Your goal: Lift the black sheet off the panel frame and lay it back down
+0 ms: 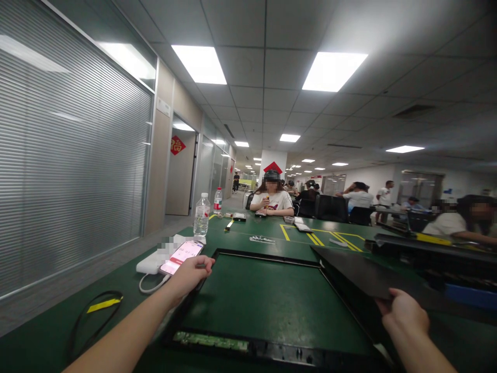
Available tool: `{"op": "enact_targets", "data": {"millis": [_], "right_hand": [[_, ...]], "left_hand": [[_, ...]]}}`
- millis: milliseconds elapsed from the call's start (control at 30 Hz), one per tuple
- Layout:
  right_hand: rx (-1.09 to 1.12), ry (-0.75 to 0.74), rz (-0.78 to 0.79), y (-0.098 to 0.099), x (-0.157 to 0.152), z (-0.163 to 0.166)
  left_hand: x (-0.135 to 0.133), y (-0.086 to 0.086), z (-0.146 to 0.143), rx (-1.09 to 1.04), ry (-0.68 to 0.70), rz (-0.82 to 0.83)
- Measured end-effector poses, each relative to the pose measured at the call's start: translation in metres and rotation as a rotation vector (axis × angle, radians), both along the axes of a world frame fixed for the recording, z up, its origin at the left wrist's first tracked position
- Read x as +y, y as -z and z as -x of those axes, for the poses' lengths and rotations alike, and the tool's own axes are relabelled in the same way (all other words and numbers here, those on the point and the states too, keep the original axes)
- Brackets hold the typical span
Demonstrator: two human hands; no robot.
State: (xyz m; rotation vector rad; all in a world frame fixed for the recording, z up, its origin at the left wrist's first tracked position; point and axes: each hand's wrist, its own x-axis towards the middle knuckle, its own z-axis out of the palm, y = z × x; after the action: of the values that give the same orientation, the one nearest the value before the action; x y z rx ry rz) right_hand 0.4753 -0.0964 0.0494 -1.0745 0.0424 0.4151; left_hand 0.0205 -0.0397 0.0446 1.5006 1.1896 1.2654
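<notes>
A black rectangular frame [267, 255] lies flat on the green table [252, 300], with a strip of green circuit board [212, 340] along its near edge. My left hand [190, 274] rests on the frame's left rail, fingers curled over it. My right hand [404, 313] grips the near corner of a dark flat panel [357, 274], which tilts up over the frame's right side.
A phone with a lit screen [181, 257] lies on a white power bank [151, 263] by my left hand. A black cable loop with yellow tape [101, 305] lies near left. Two water bottles [201, 215] stand farther back. Several people sit at the tables beyond.
</notes>
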Motion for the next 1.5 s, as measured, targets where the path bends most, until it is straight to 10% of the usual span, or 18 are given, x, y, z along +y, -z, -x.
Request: {"op": "enact_targets", "data": {"millis": [1500], "right_hand": [[0.217, -0.210, -0.008, 0.035, 0.020, -0.034]], "left_hand": [[0.008, 0.011, 0.010, 0.180, 0.079, -0.065]]}}
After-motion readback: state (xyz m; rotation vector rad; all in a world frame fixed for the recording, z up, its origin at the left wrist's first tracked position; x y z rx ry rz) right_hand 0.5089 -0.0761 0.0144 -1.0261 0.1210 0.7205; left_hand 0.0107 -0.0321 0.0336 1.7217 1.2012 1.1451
